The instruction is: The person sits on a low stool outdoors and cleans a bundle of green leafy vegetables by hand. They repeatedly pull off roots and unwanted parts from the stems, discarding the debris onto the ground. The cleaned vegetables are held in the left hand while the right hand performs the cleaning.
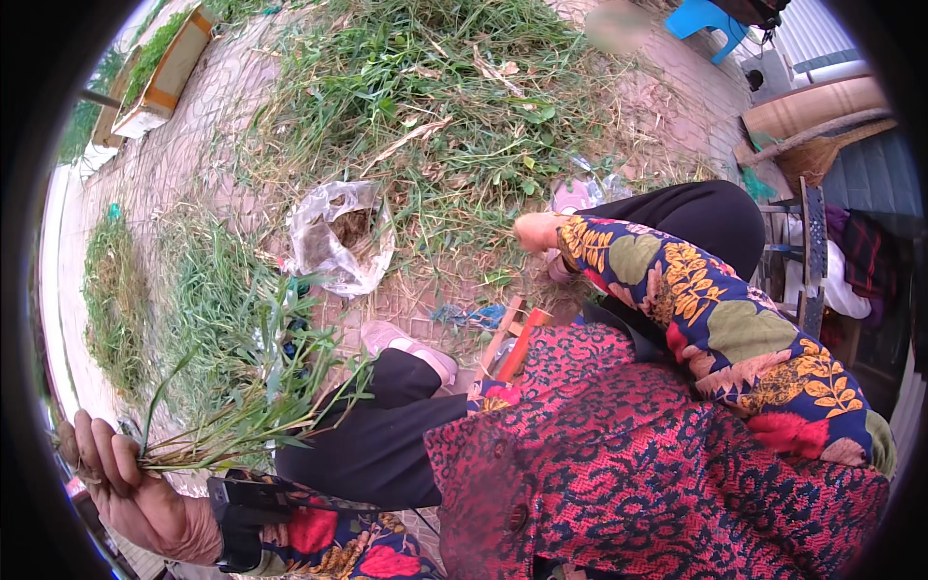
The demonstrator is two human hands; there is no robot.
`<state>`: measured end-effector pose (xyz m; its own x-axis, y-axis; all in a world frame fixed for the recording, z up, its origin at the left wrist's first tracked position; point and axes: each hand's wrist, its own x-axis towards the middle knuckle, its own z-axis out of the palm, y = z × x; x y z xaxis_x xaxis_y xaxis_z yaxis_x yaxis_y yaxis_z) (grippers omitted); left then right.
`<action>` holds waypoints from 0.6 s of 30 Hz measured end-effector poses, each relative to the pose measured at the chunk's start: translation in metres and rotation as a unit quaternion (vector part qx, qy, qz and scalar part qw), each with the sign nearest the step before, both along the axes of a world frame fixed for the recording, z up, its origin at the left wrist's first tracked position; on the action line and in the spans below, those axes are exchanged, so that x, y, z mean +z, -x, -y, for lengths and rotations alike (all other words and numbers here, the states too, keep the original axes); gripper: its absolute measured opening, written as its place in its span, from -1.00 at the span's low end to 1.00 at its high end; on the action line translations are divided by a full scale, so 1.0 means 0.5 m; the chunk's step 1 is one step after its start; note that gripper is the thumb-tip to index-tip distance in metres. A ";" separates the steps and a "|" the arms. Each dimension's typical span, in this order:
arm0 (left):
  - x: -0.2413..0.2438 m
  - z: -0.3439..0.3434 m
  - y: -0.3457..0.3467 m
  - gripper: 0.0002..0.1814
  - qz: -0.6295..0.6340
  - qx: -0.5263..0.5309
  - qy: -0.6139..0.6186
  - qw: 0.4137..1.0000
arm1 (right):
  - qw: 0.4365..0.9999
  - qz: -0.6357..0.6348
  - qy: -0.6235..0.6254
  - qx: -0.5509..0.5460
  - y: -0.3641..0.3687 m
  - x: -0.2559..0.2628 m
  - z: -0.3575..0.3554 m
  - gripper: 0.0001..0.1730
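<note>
At the lower left, my left hand (pixel 148 500) is closed around the stem ends of a bunch of green grass (pixel 246 420), whose leafy tops spread over my left knee. My right hand (pixel 536 230) reaches to the near right edge of a large heap of cut grass and weeds (pixel 435 109). Its fingers are partly hidden, so whether it grips any stalks cannot be told. Left of centre lies a clear plastic bag (pixel 341 239) with brown matter inside. Beside it, toward my left foot, is a looser pile of green grass (pixel 217 290).
A narrow grass bundle (pixel 116 304) lies farther left on the paving. Foam planter boxes (pixel 163 72) stand at the upper left, a blue plastic stool (pixel 703 25) at the upper right. Near my pink shoe (pixel 409 348) are red wooden bars (pixel 522 344) and blue plastic (pixel 482 315).
</note>
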<state>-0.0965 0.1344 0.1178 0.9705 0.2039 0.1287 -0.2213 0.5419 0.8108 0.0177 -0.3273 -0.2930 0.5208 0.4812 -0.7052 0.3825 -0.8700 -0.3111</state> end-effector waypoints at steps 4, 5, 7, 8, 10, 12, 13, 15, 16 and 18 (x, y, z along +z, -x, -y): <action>-0.036 0.061 -0.051 -0.76 0.057 -0.180 0.037 0.981 | 0.969 0.056 -0.201 -0.135 -0.048 0.001 -0.048 -0.79; -0.049 0.057 -0.045 -0.81 0.009 -0.050 0.040 0.998 | 0.953 0.012 -0.248 -0.174 -0.056 0.004 -0.070 -0.80; -0.076 0.089 -0.070 -0.86 -0.022 -0.057 0.012 0.998 | 0.899 -0.113 -0.270 -0.326 -0.066 0.001 -0.141 -0.79; -0.097 0.080 -0.079 -0.86 -0.021 -0.103 0.042 0.994 | 0.872 -0.124 -0.299 -0.368 -0.065 -0.002 -0.180 -0.77; -0.136 0.096 -0.101 -0.82 -0.109 -0.029 0.052 0.992 | 0.814 -0.124 -0.342 -0.453 -0.080 -0.051 -0.221 -0.72; -0.159 0.115 -0.120 -0.86 -0.159 -0.019 0.042 0.986 | 0.775 -0.128 -0.326 -0.525 -0.095 -0.075 -0.266 -0.72; -0.169 0.129 -0.135 -0.89 -0.191 -0.001 0.031 0.981 | 0.736 -0.122 -0.340 -0.573 -0.101 -0.090 -0.273 -0.74; -0.199 0.139 -0.154 -0.87 -0.203 -0.020 0.056 0.977 | 0.608 -0.222 -0.419 -0.637 -0.103 -0.109 -0.293 -0.86; -0.200 0.150 -0.159 -0.86 -0.213 -0.014 0.052 0.976 | 0.580 -0.275 -0.415 -0.645 -0.107 -0.105 -0.296 -0.88; -0.201 0.166 -0.172 -0.84 -0.226 -0.017 0.050 0.973 | 0.514 -0.333 -0.425 -0.667 -0.115 -0.099 -0.309 -0.91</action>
<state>-0.0107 0.0516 0.0175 0.9298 0.1601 -0.3315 0.1649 0.6238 0.7640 0.0750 -0.1728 -0.3427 0.5667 0.2908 -0.7709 -0.8146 0.3379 -0.4713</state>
